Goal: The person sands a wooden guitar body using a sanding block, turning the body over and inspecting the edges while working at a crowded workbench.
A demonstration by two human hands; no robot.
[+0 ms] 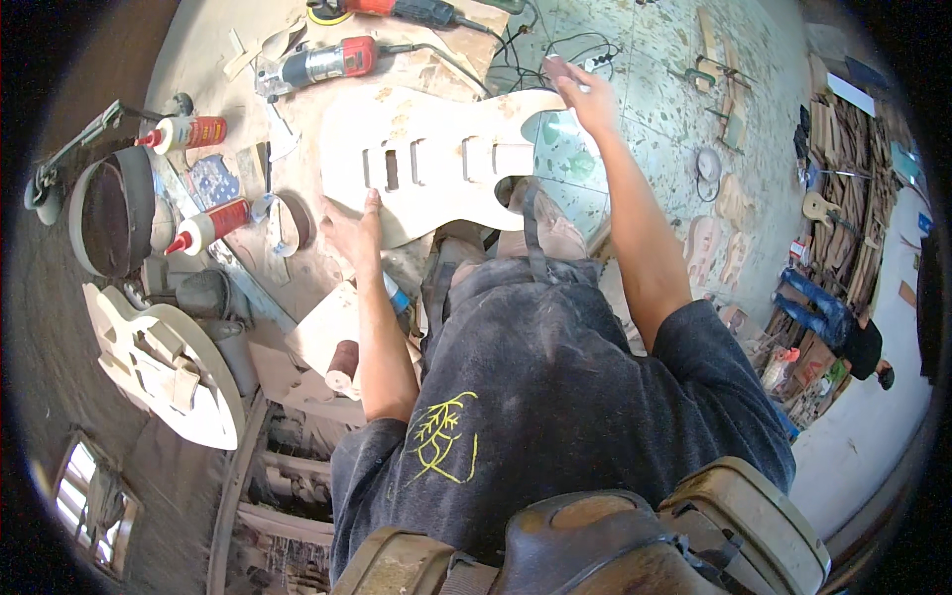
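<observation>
One pale, guitar-shaped wooden body touches the splayed, open left grip. Past the body's right end, the right grip holds a small reddish-brown piece.

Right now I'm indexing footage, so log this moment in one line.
left hand: on pale guitar body | right hand: off its right end, holding small brown piece | nearby: grey-and-red power tool

Looks like a woodworking workshop of the guitar-making sort, judging by a pale guitar body with cut-out cavities, corded power tools toward the far edge of a dusty bench, red-and-white squeeze bottles near its left edge, and rough wood stacked beside a white wall.
</observation>
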